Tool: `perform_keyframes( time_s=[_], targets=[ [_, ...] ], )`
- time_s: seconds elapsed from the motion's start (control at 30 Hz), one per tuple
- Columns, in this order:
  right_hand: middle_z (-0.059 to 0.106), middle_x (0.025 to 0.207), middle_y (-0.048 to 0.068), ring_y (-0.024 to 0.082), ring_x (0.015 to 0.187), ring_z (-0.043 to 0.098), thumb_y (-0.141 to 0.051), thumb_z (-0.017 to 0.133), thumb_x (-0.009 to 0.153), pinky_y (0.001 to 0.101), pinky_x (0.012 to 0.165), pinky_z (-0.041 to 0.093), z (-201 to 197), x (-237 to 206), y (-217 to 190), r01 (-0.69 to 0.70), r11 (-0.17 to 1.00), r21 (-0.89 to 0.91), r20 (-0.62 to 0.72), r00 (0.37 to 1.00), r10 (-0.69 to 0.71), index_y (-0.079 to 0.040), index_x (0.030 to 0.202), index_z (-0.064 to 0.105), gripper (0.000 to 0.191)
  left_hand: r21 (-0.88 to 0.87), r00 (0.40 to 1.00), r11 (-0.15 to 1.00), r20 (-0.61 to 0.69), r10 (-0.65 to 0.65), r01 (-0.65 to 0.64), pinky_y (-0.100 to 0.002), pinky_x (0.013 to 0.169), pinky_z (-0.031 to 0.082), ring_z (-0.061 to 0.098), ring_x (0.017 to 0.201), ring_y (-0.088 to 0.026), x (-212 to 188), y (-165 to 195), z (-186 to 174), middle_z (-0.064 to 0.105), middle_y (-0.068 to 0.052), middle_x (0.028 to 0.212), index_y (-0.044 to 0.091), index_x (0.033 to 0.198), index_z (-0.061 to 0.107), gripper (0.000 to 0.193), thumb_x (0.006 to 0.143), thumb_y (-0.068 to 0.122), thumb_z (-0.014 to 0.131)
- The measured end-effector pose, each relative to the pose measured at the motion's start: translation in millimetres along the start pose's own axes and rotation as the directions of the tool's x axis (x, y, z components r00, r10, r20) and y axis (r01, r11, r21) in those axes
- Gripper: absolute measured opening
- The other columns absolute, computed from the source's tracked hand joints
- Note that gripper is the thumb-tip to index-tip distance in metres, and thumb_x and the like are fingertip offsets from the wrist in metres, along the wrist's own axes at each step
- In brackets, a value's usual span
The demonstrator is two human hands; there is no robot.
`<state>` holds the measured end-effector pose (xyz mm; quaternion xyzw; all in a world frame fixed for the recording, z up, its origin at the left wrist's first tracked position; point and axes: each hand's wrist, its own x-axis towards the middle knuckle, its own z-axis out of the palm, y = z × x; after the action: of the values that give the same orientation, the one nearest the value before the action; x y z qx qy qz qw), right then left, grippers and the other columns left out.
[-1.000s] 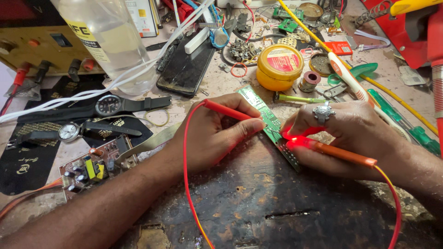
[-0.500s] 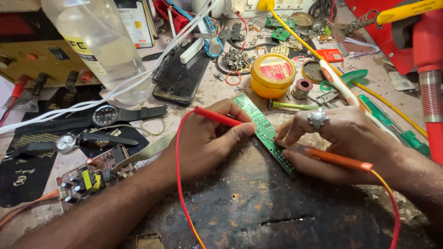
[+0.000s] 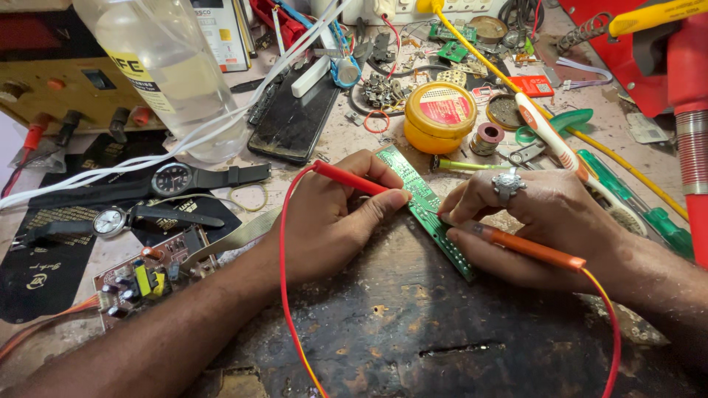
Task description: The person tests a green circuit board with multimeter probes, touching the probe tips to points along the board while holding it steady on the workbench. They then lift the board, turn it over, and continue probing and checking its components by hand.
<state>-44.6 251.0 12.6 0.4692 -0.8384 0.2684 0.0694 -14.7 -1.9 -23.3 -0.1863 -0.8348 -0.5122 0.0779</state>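
Note:
A long narrow green circuit strip [image 3: 419, 193] lies slanted on the dark worn bench top. My left hand [image 3: 332, 221] pinches a red test probe [image 3: 346, 179], its tip touching the strip near its upper half. My right hand [image 3: 531, 221], wearing a silver ring, grips an orange test probe [image 3: 527, 248] and presses its tip onto the strip a little lower. Red and orange leads [image 3: 284, 295] trail from both probes toward me.
A clear plastic bottle [image 3: 173, 74], a black phone [image 3: 295, 121], two wristwatches [image 3: 173, 179], a small circuit board [image 3: 144, 274], a yellow round tin [image 3: 440, 116], solder spool [image 3: 487, 138], a white-orange tool [image 3: 560, 151], green screwdrivers [image 3: 649, 210] and a red stand [image 3: 682, 81] crowd the back.
The red glow on the strip by my right hand has gone out. Both hands and probes have kept their places on the strip; the camera has shifted slightly.

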Motion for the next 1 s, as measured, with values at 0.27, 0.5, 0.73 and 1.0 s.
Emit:
perform_keyframes(
  time_s=[0.27,0.5,0.73,1.0],
  targets=[
    [0.079,0.093,0.009,0.018,0.083,0.080,-0.012,0.078,0.078,0.0298,0.071,0.064,2.4,0.7,1.4,0.027,1.000,-0.015,-0.004,1.000,-0.027,-0.006,0.085,0.064,0.017,0.031,1.000,0.999,0.008,0.019,-0.019,-0.029,0.063,0.049,0.060,0.071,-0.009,1.0,0.5,-0.4,0.068,0.000,0.079,0.008,0.100,0.069,0.019,0.093,0.024,0.073],
    [0.079,0.094,0.009,0.018,0.079,0.080,-0.013,0.077,0.079,0.0308,0.067,0.063,3.1,2.0,3.1,0.011,1.000,-0.013,0.038,0.999,-0.011,-0.006,0.085,0.061,0.019,0.018,0.999,0.999,-0.018,-0.050,0.051,-0.028,0.061,0.048,0.060,0.068,-0.009,1.7,1.9,-0.4,0.069,0.000,0.078,0.009,0.100,0.069,0.016,0.093,0.024,0.071],
    [0.079,0.095,0.009,0.019,0.080,0.080,-0.012,0.077,0.079,0.0315,0.067,0.063,4.1,0.9,3.4,0.015,1.000,0.005,0.051,0.999,-0.015,-0.005,0.087,0.061,0.019,-0.027,0.997,0.996,-0.022,0.080,-0.080,-0.026,0.066,0.051,0.062,0.076,-0.007,1.9,-3.4,2.6,0.069,0.000,0.084,0.005,0.101,0.068,0.014,0.096,0.018,0.072],
    [0.079,0.095,0.009,0.018,0.081,0.080,-0.012,0.077,0.079,0.0299,0.068,0.064,5.8,1.0,1.7,0.008,1.000,0.005,0.026,1.000,-0.008,-0.006,0.087,0.062,0.018,-0.060,1.000,0.998,0.018,-0.015,0.016,-0.026,0.061,0.046,0.055,0.070,-0.006,2.2,-1.0,1.9,0.065,0.003,0.079,0.007,0.099,0.068,0.012,0.095,0.018,0.071]
  ],
)
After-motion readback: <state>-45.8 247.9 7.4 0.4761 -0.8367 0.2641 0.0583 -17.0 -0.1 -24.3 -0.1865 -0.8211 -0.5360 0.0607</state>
